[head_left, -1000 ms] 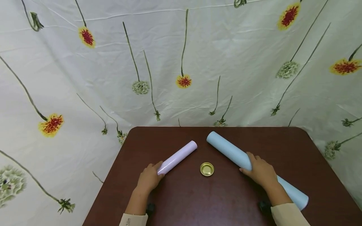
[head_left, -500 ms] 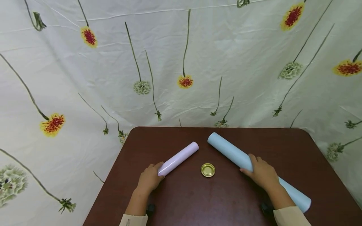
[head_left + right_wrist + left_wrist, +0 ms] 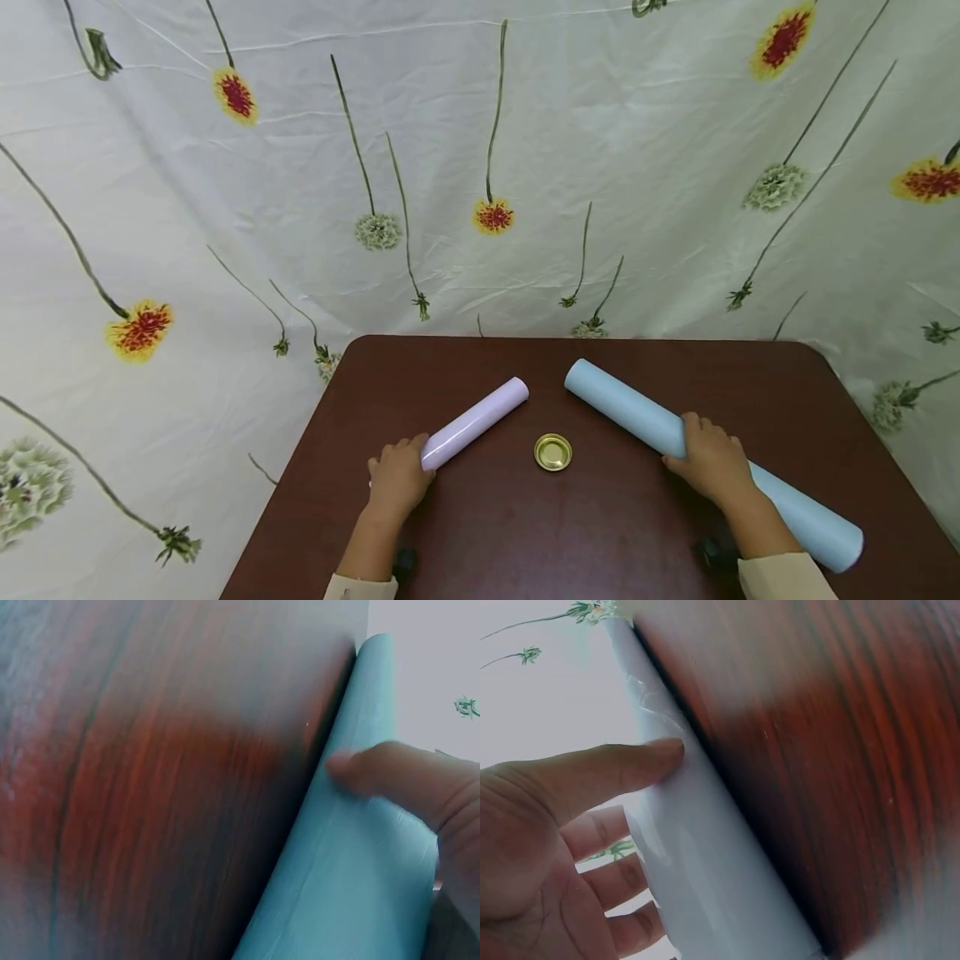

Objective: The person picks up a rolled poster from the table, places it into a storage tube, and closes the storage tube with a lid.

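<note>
Gripping pale lilac roll point(image 3: 476, 423) by near end with left hand point(image 3: 399, 477) — thumb on one side, fingers on the other. Holding thicker blue roll point(image 3: 630, 408) around its middle with right hand point(image 3: 712, 462), thumb blurred in the wrist view. Lying both on dark red-brown worktop point(image 3: 555, 533), slanted, far ends angled towards each other but apart. Untouched between the two: small gold dish point(image 3: 553, 452). Done so far, as judged: a hold on each roll. Not yet lifted, opened out or brought together — looks an early stage, with most left to do.
</note>
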The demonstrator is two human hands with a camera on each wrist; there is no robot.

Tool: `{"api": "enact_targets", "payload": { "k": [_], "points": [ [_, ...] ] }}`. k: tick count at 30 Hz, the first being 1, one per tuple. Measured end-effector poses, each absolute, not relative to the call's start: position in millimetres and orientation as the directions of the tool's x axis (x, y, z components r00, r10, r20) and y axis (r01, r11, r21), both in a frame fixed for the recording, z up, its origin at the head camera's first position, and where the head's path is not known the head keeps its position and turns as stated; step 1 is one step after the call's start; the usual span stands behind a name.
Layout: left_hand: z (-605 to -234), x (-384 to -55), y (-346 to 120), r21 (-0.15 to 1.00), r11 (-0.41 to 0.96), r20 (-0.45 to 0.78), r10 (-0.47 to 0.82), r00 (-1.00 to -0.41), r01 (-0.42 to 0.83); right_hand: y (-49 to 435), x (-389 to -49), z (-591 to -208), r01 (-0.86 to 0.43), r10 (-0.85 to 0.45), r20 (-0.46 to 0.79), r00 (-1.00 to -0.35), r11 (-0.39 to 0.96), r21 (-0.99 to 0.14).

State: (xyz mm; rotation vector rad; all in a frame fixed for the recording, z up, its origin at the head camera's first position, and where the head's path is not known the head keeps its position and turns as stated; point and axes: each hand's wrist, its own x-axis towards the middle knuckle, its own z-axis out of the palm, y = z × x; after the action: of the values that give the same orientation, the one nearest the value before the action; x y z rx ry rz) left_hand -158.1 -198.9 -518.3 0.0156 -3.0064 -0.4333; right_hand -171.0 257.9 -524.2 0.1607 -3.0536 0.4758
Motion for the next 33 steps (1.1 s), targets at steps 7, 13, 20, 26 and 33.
{"api": "enact_targets", "payload": {
  "k": [7, 13, 20, 26, 33],
  "points": [
    [-518.9, -157.8, -198.6, 0.279, 0.96, 0.118, -0.044, -0.992, -0.01, 257.8, -166.9, -520.5, -0.079, -0.063, 0.063, -0.996, 0.95, -0.302],
    [-516.5, -157.4, -199.2, 0.267, 0.964, 0.149, -0.034, -0.988, 0.007, 259.7, -164.0, -523.0, -0.105, -0.078, 0.104, -0.992, 0.949, -0.297],
    [-511.7, -156.2, -197.0, 0.268, 0.963, 0.171, -0.036, -0.985, 0.012, 261.8, -162.3, -529.1, -0.132, -0.081, 0.179, -0.981, 0.945, -0.299],
    [-512.2, -156.3, -197.7, 0.296, 0.955, 0.203, -0.051, -0.978, 0.012, 262.6, -160.7, -527.7, -0.165, -0.084, 0.267, -0.96, 0.94, -0.297],
    [-512.2, -158.3, -199.8, 0.317, 0.948, 0.235, -0.056, -0.97, 0.022, 265.2, -158.7, -524.1, -0.206, -0.085, 0.367, -0.926, 0.931, -0.303]
  ]
}}
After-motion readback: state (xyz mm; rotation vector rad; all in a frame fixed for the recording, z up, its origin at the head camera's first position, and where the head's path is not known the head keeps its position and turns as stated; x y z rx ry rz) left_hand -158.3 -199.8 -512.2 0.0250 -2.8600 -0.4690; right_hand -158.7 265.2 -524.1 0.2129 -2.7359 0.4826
